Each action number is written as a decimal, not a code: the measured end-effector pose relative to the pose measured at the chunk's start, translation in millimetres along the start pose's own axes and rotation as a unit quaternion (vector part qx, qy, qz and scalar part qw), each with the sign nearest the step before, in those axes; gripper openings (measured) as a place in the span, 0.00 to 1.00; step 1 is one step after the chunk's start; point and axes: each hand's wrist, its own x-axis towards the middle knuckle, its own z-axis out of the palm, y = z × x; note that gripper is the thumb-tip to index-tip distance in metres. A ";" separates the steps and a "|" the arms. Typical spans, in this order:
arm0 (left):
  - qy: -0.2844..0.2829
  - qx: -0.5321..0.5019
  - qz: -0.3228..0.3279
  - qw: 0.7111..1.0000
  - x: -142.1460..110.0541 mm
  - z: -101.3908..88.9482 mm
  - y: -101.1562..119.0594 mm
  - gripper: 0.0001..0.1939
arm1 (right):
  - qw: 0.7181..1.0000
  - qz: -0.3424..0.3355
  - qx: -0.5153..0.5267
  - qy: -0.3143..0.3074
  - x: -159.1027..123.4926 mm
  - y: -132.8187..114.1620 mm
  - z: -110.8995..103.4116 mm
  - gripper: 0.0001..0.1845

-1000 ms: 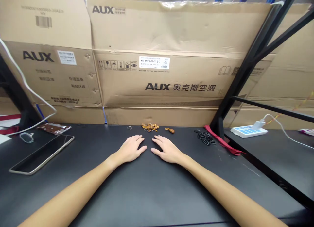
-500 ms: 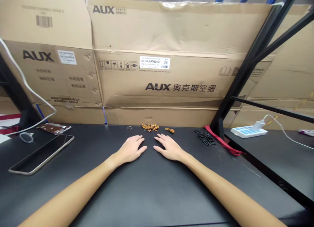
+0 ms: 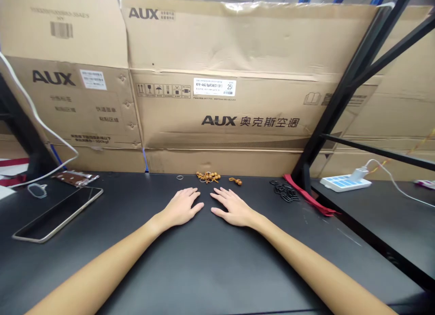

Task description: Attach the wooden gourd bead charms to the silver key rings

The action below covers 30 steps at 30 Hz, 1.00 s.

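My left hand lies flat on the dark table, fingers apart and holding nothing. Opposite it, my right hand rests palm down with its fingers spread, also without anything in it. Just beyond the fingertips is a small pile of orange-brown beaded cords with thin metal rings among them. A separate orange-brown bead piece sits to the right of that pile. One loose metal ring lies beyond my left hand.
A phone and a brown packet lie on the left. To the right are black rings, a red strap, a black metal frame and a white power strip. Cardboard stands behind the table.
My right hand has shifted slightly left and its fingers have spread a little more. My left hand and the things on the table stay where they were.
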 end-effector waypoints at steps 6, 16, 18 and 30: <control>-0.003 0.013 0.005 1.000 0.0 0.0 -0.7 0.26 | 1.000 0.003 0.000 0.002 0.5 -1.1 -1.7 0.34; -0.003 -0.006 0.018 1.000 4.3 -5.3 -9.9 0.25 | 0.989 0.058 -0.076 0.109 8.8 25.0 1.6 0.32; 0.001 -0.002 -0.004 1.000 8.3 -5.5 -21.8 0.27 | 0.982 0.093 -0.096 0.134 11.2 33.1 0.4 0.31; 0.009 0.042 -0.090 0.995 20.0 -5.6 -60.8 0.29 | 0.978 0.120 -0.077 0.155 17.7 54.2 -2.0 0.23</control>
